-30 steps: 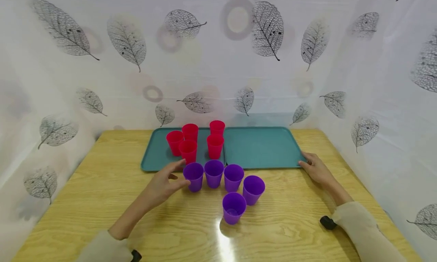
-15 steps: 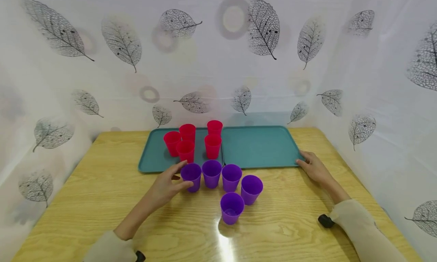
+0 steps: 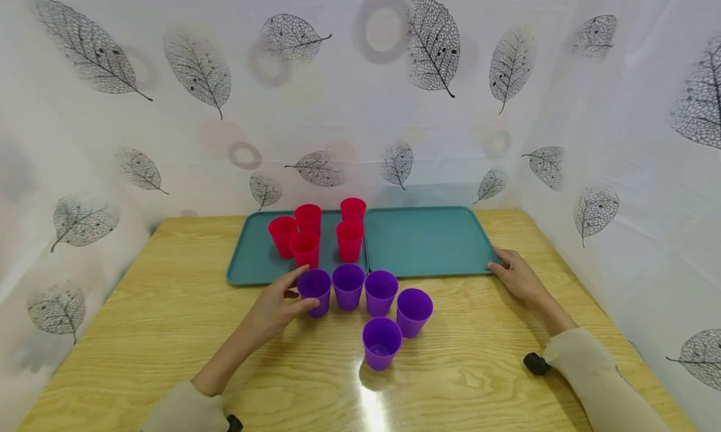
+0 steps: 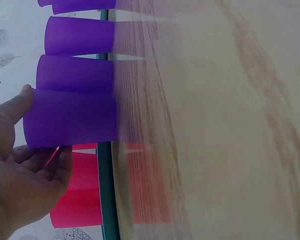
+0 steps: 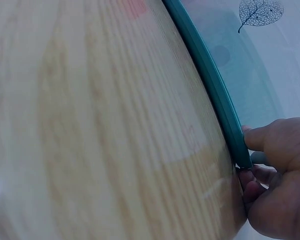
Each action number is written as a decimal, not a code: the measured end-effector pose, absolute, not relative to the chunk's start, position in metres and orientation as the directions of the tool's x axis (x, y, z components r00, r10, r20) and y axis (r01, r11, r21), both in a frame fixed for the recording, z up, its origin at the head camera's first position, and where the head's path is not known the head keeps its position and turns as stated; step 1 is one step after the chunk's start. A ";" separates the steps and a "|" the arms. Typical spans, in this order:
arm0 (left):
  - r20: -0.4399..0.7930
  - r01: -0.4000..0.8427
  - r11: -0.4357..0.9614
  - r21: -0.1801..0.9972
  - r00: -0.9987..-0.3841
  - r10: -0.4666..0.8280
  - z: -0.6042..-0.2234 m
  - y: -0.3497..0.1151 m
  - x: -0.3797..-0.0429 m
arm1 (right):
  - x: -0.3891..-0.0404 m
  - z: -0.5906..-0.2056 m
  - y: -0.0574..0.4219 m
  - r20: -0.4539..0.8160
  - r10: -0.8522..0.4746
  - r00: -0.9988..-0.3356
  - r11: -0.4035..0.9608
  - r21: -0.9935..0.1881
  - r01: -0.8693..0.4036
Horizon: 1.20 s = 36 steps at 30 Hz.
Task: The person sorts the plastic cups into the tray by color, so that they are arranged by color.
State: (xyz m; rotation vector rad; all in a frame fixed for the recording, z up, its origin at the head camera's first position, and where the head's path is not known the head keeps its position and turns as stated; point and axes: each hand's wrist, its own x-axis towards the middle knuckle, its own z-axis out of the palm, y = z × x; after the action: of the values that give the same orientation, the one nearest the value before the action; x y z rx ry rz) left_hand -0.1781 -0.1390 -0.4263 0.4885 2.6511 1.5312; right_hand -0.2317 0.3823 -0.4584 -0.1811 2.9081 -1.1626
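My left hand (image 3: 274,312) holds the leftmost purple plastic cup (image 3: 318,292) with thumb and fingers on opposite sides near its rim. In the left wrist view that purple cup (image 4: 72,120) stands at the front of the row, the thumb at its rim. Several more purple cups stand to its right, the nearest purple cup (image 3: 380,344) a little forward of the others. At the right, my right hand (image 3: 519,280) grips the front right corner of a teal tray (image 3: 430,241). The right wrist view shows the tray's edge (image 5: 217,95) between thumb and curled fingers.
A second teal tray (image 3: 248,260) adjoins the first on the left and bears several upright red cups, one red cup (image 3: 305,250) close behind my left fingertips. Leaf-patterned white cloth (image 3: 349,106) surrounds the wooden table (image 3: 169,332) at the back and sides.
My left hand has come further around the leftmost purple cup, its thumb now overlapping the cup. The right hand stays at the tray corner. The head view shifts slightly.
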 end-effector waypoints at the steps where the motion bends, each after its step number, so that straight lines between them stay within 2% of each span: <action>1: 0.120 0.248 0.463 0.851 -0.950 0.289 -0.426 -0.139 -0.178 | -0.232 -0.459 0.382 0.039 -0.108 -0.993 0.721 -0.685 -0.105; 12: 0.121 0.243 0.465 0.852 -0.954 0.275 -0.425 -0.142 -0.174 | -0.232 -0.459 0.381 0.036 -0.111 -0.993 0.726 -0.679 -0.106; 19: 0.072 0.188 0.447 0.874 -0.962 0.263 -0.420 -0.150 -0.169 | -0.230 -0.459 0.381 0.024 -0.108 -0.994 0.716 -0.691 -0.095; 36: 0.112 0.216 0.331 0.919 -0.945 0.306 -0.376 -0.167 -0.172 | -0.232 -0.459 0.383 0.036 -0.116 -0.993 0.709 -0.697 -0.108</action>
State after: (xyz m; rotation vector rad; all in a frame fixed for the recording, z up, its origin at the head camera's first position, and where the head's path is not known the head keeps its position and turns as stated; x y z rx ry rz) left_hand -0.1718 -0.1668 -0.3756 0.4902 2.4951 1.7026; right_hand -0.2319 0.3828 -0.4585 -0.1901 2.8947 -1.1793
